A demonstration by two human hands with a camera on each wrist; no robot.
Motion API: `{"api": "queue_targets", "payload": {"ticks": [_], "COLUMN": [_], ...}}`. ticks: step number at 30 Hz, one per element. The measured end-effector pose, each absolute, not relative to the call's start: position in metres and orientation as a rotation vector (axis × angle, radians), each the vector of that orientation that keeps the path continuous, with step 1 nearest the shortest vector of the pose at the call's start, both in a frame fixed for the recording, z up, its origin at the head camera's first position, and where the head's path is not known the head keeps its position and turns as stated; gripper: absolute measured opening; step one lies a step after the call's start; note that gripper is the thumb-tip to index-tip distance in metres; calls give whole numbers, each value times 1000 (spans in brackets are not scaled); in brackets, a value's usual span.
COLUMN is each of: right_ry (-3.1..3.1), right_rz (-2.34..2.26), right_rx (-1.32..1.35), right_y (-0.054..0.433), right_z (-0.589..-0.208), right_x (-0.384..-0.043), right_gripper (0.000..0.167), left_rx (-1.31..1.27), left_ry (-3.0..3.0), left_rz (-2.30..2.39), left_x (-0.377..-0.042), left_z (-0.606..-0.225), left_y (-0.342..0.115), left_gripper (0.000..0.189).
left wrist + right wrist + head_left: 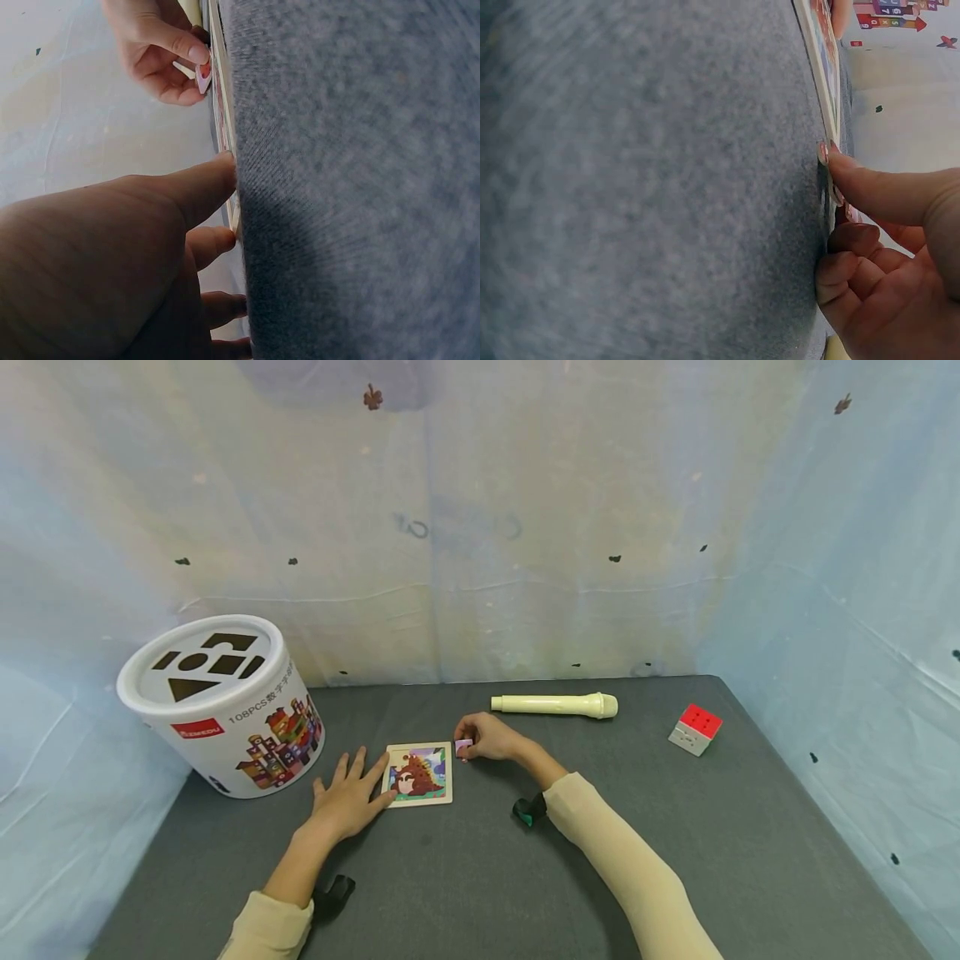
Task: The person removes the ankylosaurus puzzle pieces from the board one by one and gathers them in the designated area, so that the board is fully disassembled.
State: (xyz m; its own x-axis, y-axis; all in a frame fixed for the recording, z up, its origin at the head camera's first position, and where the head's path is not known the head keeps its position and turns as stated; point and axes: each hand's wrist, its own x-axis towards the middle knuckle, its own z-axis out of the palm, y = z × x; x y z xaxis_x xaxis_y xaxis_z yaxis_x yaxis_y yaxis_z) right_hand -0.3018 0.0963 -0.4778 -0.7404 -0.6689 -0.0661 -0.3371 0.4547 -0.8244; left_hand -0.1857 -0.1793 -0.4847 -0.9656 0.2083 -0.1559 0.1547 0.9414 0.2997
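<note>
A square wooden jigsaw puzzle point(444, 777) with a light frame and a reddish-brown dinosaur picture lies flat on the table. My left hand point(347, 808) is at its left side, fingers spread and straight, with the thumb and a finger touching the frame. Just beyond the frame's upper right side, my right hand point(489, 737) pinches a small pink-purple puzzle piece point(464, 744) between thumb and fingers. In the right wrist view the piece point(852, 213) is partly hidden by the fingers, close to the tabletop beside the frame point(826, 75).
A large white block bucket point(217, 710) with shape holes in its lid stands at the left. Behind the right hand lies a pale yellow toy microphone point(551, 704). A red-and-white puzzle cube point(696, 730) sits at the right on the grey table point(465, 893).
</note>
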Motion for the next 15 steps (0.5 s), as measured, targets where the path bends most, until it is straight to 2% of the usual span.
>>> {"api": "queue_targets", "payload": {"ticks": [15], "right_ry": [2389], "right_rz": [-1161], "right_rx": [-875], "right_y": [96], "right_z": [-479], "right_x": [-301], "right_gripper": [19], "left_rx": [281], "left_ry": [2921], "left_rz": [429], "left_x": [-185], "left_z": [-483], "left_y": [-178], "left_gripper": [72]}}
